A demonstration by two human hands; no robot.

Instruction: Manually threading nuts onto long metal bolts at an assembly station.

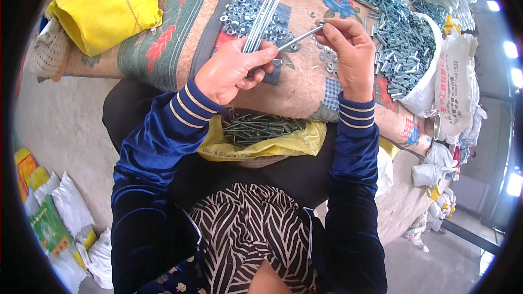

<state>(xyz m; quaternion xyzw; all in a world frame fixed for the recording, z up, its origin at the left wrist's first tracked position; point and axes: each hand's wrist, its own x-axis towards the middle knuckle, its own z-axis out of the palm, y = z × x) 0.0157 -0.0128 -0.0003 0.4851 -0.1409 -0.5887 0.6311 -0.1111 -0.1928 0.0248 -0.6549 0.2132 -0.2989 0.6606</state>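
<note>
the left hand (231, 71) was closed around a bundle of long bolts (261, 22), their threaded shanks fanning up and away over the patterned cloth (180, 27), while the right hand (348, 49) pinched a single bolt (298, 38) near its far end, the bolt slanting down toward the left fist. the bolts looked stiff, smooth and rather slippery, light singly but weighty in a bunch; a grip around the middle of the shanks seemed the surest hold, and the single one was best taken by fingertips near the head. just beyond the hands lay a scatter of loose nuts (239, 16) on a blue patch, near enough to be knocked. to the right a white sack (430, 81) spilled a heap of bolts (397, 38). in the lap a yellow bag (294, 144) held darker bolts, directly below the hands. a yellow bundle (103, 5) sat well apart, upper left.
</note>
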